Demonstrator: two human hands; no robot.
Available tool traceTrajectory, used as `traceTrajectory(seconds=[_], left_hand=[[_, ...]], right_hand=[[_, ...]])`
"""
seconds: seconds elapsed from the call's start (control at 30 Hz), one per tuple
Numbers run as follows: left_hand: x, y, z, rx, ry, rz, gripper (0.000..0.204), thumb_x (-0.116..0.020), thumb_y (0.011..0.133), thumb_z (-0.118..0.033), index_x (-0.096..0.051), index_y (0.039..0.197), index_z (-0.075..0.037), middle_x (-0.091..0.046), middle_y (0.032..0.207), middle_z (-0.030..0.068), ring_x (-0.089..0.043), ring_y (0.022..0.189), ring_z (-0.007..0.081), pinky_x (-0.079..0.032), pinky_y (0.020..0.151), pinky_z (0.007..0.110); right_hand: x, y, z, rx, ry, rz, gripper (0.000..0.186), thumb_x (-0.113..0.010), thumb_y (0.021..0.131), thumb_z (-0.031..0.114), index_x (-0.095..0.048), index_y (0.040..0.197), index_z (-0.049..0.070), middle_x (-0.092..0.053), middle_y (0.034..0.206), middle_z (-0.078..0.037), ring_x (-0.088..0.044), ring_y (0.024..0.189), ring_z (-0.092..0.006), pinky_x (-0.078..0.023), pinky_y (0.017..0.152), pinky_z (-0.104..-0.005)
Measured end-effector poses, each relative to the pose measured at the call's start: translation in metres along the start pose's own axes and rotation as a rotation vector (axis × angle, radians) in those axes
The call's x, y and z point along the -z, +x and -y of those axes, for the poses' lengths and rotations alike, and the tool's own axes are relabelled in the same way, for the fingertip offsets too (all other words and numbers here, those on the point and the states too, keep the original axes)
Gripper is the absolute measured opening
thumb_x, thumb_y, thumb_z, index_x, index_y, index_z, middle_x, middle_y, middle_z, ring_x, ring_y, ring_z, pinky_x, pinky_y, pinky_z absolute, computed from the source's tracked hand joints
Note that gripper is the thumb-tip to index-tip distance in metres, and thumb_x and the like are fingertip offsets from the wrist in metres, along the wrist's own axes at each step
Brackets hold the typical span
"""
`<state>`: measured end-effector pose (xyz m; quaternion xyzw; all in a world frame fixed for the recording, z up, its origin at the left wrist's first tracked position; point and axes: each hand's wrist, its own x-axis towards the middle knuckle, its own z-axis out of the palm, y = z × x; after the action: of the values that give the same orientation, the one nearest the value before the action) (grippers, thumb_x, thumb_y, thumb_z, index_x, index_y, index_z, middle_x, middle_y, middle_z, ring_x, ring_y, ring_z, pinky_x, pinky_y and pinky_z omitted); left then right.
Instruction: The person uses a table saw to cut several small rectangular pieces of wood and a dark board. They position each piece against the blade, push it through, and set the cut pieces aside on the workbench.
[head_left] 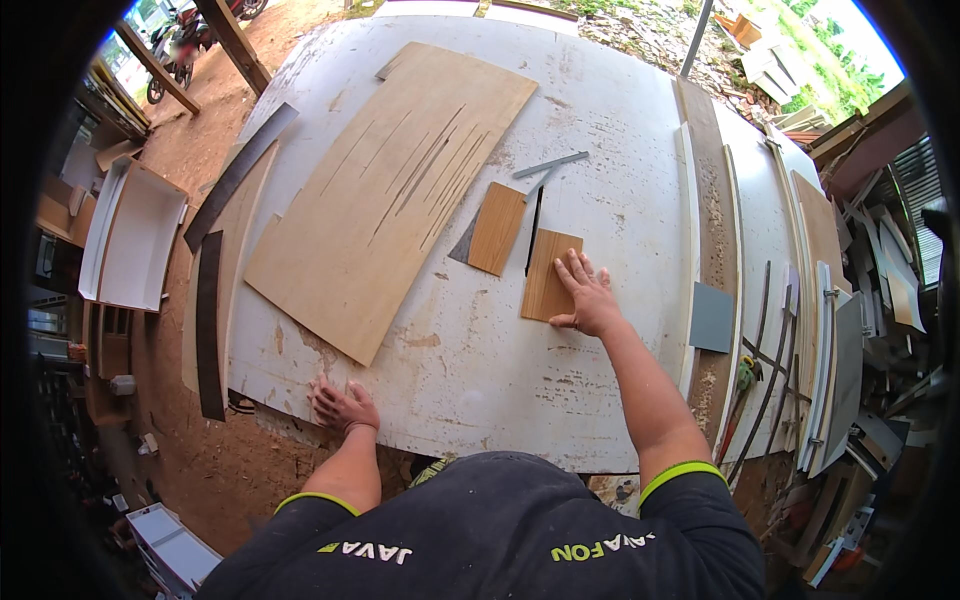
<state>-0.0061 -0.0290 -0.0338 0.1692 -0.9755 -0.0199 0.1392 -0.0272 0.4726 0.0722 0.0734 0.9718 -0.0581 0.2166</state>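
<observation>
My right hand (590,293) lies with fingers spread on the right part of a small brown wood-grain panel (548,262), pressing it against the white worktable (480,400). Just left of that panel is a similar brown panel (497,228), with a dark grey triangular piece (463,243) showing from under its left side. A thin black strip (536,230) runs between the two panels. Beyond them rests a metal try square or bevel (550,165), partly hidden. My left hand (345,405) rests on the table's near edge, fingers apart and holding nothing.
A large pale plywood sheet (390,200) with dark streaks covers the table's left half. Dark strips (209,325) lie at the left edge. Long boards (715,200) and a grey square piece (711,317) line the right side. A white drawer-like box (135,235) stands at far left.
</observation>
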Motion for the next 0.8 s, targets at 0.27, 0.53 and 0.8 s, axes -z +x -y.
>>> traceTrajectory(seconds=[0.27,0.53,0.8], left_hand=[[0.0,0.0,0.0,0.029,0.012,0.056,0.071,-0.059,0.093,-0.038,-0.039,0.155,-0.012,-0.04,0.16,0.0186,-0.036,0.147,0.0395,-0.027,0.119,0.056],[0.002,0.0,-0.001,0.04,0.019,0.071,0.07,-0.058,0.092,-0.038,-0.039,0.154,-0.01,-0.039,0.161,0.02,-0.035,0.147,0.0396,-0.026,0.119,0.056],[0.0,0.0,0.001,-0.006,-0.008,0.003,0.072,-0.059,0.091,-0.037,-0.039,0.154,-0.01,-0.039,0.161,0.0201,-0.036,0.147,0.0395,-0.025,0.12,0.056]], right_hand=[[0.003,0.009,-0.005,0.004,0.014,-0.002,0.133,-0.083,0.067,0.069,-0.008,0.169,0.028,-0.003,0.177,-0.005,-0.004,0.163,-0.0267,-0.013,0.13,-0.0571],[0.008,0.015,-0.008,0.001,0.004,-0.008,0.133,-0.084,0.066,0.068,-0.009,0.169,0.029,-0.004,0.177,-0.004,-0.004,0.163,-0.0263,-0.014,0.13,-0.0577],[0.011,0.021,-0.009,-0.011,-0.015,-0.008,0.132,-0.083,0.067,0.069,-0.01,0.169,0.03,-0.003,0.177,-0.003,-0.004,0.163,-0.0237,-0.015,0.13,-0.0584]])
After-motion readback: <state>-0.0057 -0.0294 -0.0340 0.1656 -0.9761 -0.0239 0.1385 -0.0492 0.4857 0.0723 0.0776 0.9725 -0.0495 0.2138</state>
